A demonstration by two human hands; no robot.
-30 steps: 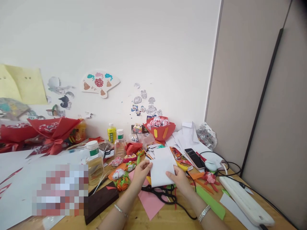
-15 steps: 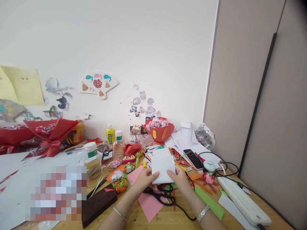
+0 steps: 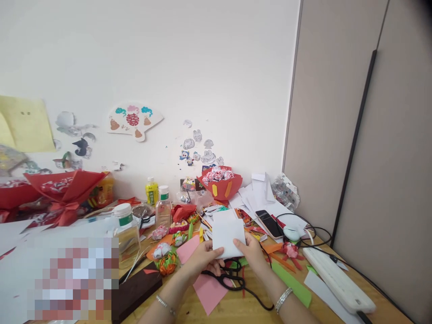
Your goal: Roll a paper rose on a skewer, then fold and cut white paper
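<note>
A folded white paper is held up above the table between my two hands. My left hand grips its lower left corner, thumb on the front face and fingers behind. On the right edge, my right hand pinches the paper, its thumb pressed to the front. Below the paper lie black-handled scissors, partly hidden by my left fingers. Under the scissors is a pink paper sheet. A green paper strip lies beside my right forearm.
A white power strip and a phone lie to the right. Paper flowers, a clear jar and a dark box are on the left. A red bouquet stands by the wall.
The view has shifted slightly to the right. Both hands keep hold of the white paper; the left fingers beneath it now show a little more.
</note>
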